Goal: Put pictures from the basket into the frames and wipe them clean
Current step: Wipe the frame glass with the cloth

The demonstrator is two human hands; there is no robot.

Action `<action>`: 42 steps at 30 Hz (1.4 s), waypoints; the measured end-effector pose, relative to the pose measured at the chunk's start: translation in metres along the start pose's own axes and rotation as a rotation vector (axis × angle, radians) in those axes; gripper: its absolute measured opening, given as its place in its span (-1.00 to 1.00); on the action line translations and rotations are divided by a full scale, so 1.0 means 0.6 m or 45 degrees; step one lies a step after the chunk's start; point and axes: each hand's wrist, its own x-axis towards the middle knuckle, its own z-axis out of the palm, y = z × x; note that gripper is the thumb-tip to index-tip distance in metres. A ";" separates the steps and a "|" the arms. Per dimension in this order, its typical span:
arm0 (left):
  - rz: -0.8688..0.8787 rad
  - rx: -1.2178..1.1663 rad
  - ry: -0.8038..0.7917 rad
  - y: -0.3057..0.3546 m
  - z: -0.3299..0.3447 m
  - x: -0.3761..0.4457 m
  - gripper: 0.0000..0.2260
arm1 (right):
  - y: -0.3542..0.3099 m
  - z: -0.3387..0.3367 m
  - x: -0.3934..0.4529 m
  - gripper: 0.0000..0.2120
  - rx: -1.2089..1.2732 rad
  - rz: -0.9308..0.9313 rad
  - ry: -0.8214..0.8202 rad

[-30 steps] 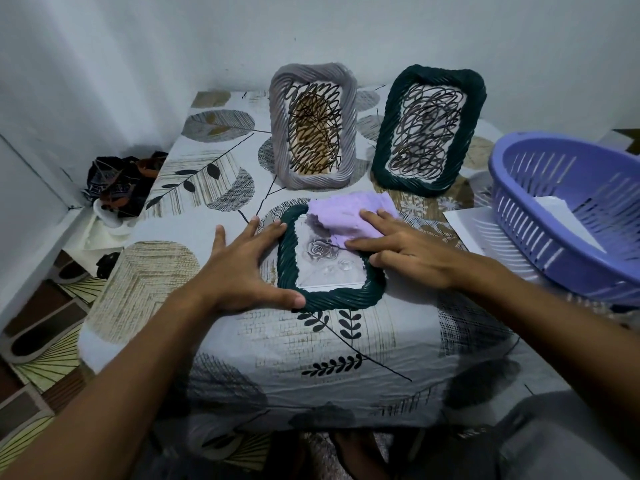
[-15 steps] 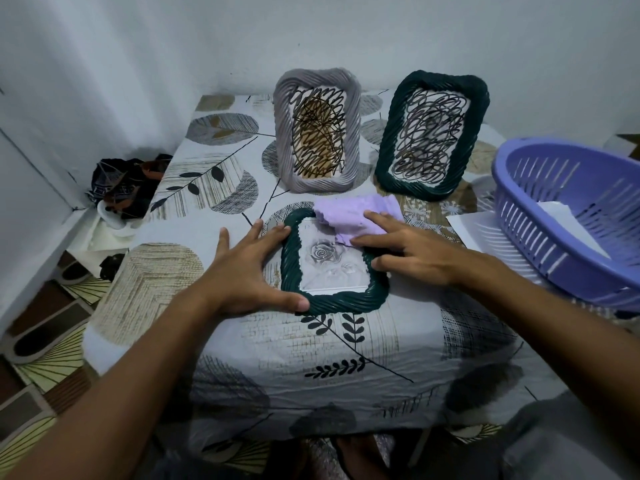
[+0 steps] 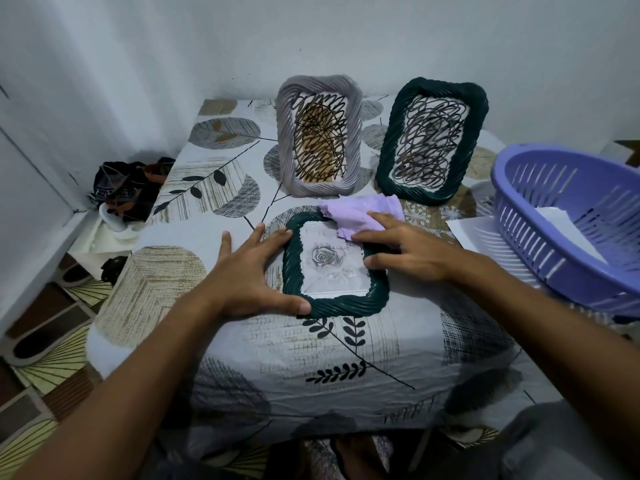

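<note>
2 frames (image 3: pixel 374 140) stand behind flat frame (image 3: pixel 341 304), basket (image 3: pixel 554 271) right.

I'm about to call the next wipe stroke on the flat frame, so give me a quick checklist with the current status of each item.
1. Flat green frame steadied: ok, left hand spread flat against its left edge.
2. Cloth under control: ok, right hand presses it with straight fingers at the frame's top right corner.
3. Rose picture seated in the frame: ok, it fills the opening.
4. Glass wiped clean: cannot tell, too dim.
5. Standing grey frame and standing green frame out of the stroke: ok, both behind the cloth.
6. Basket still holds paper: ok, a white sheet shows inside.
</note>
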 end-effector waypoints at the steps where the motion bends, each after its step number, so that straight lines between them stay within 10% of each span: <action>1: 0.005 -0.002 0.000 -0.003 0.001 0.001 0.20 | 0.002 0.000 0.000 -0.42 0.037 -0.014 0.005; 42: -0.002 -0.016 0.014 -0.003 0.003 0.000 0.18 | -0.017 -0.016 -0.009 -0.69 0.322 -0.062 -0.010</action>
